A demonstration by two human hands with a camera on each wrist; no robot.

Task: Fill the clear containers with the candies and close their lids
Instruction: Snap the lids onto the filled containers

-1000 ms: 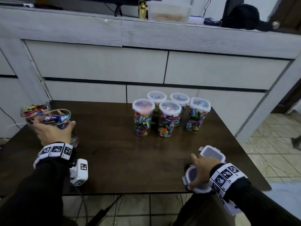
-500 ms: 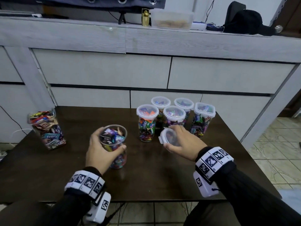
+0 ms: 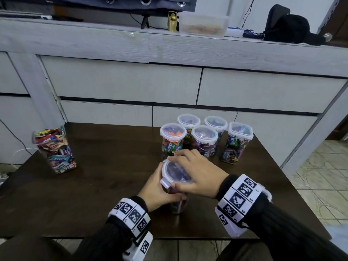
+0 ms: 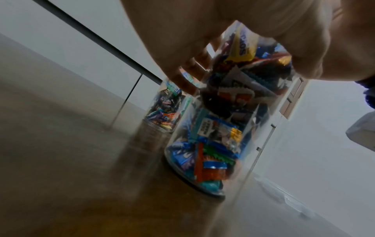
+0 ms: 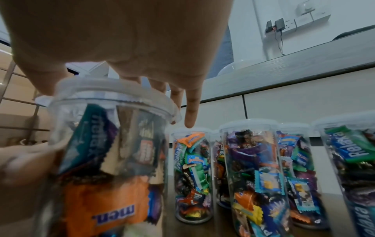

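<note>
A round clear container (image 3: 178,206) full of wrapped candies stands on the dark table (image 3: 94,185) near its front edge. My left hand (image 3: 156,193) grips its side; in the left wrist view my fingers (image 4: 182,72) wrap the container (image 4: 213,136). My right hand (image 3: 195,176) holds a clear round lid (image 3: 174,171) on the container's mouth, thumb at the near rim, fingers over the far rim. In the right wrist view the lid (image 5: 113,94) sits on the container (image 5: 105,160); I cannot tell whether it is pressed shut.
Several lidded, candy-filled containers (image 3: 204,140) cluster just behind my hands at the table's back. An open square container (image 3: 54,149) heaped with candies stands at the left edge. A grey drawer cabinet (image 3: 131,83) rises behind the table.
My left hand carried the open container from the table's left to the front middle. My right hand picked the lid up from the right front edge and brought it onto the container.
</note>
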